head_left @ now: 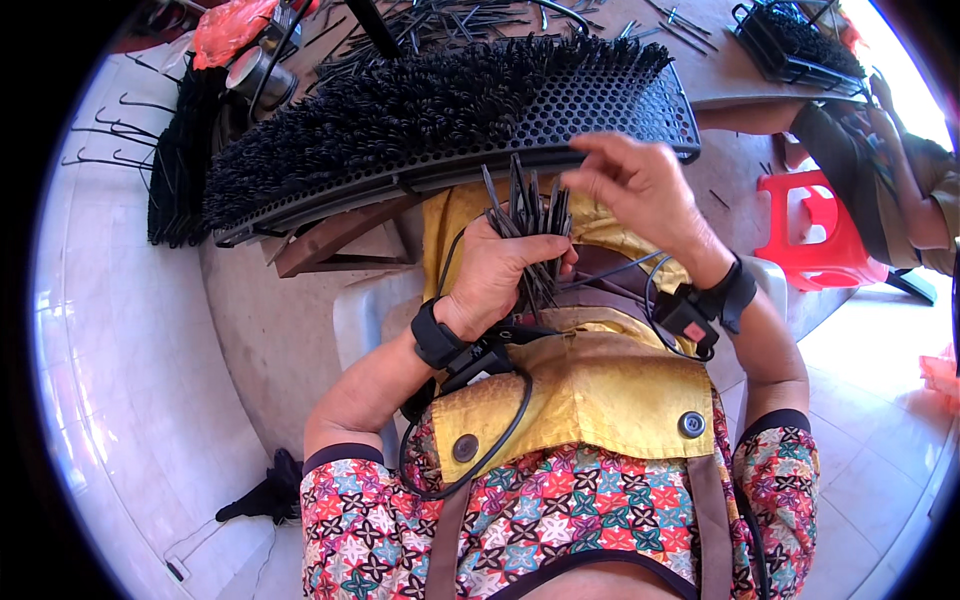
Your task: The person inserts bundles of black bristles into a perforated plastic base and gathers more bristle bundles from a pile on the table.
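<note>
My left hand (492,268) is wrapped round a bundle of thin black strips (533,213), with the thumb across the front and the strips' ends sticking out above and below. Just right of the bundle's top, my right hand (645,192) is raised, its index finger and thumb apart, and no strip shows between them. Beyond both hands lies a tilted black perforated panel (622,112). Dense black tufts (400,120) cover most of it, while rows of bare holes show at its right end.
Loose black strips (440,20) litter the surface behind the panel. A metal can (262,78) and an orange-red plastic bag (228,32) are at far left. To the right are a red plastic stool (800,235), a seated person (880,170) and another tufted black panel (800,45).
</note>
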The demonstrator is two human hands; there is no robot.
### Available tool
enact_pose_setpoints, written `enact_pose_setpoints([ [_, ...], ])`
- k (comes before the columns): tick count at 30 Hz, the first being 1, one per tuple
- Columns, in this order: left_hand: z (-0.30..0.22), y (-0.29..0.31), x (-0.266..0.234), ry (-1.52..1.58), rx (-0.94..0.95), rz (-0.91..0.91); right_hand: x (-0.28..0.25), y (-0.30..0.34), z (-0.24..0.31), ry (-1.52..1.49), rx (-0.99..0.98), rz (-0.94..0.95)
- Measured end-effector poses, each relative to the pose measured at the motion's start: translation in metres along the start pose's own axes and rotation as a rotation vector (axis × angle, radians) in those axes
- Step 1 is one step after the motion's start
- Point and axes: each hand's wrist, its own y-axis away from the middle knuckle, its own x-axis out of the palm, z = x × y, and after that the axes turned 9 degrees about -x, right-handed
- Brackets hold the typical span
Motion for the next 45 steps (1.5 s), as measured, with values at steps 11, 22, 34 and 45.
enact_pose_setpoints([
  [11, -0.007, 0.006, 0.009, -0.023, -0.024, 0.008, 0.011, 0.021, 0.007, -0.559, 0.368, 0.019],
  [22, -0.002, 0.007, 0.009, -0.128, -0.005, 0.096, 0.015, 0.03, 0.004, -0.534, 0.44, 0.065],
  [34, 0.0, 0.01, 0.01, -0.036, -0.185, 0.139, 0.016, 0.046, 0.006, -0.533, 0.486, 0.057],
  [45, 0.009, 0.005, 0.0, -0.076, -0.216, 0.097, 0.02, 0.055, -0.002, -0.618, 0.506, 0.087],
])
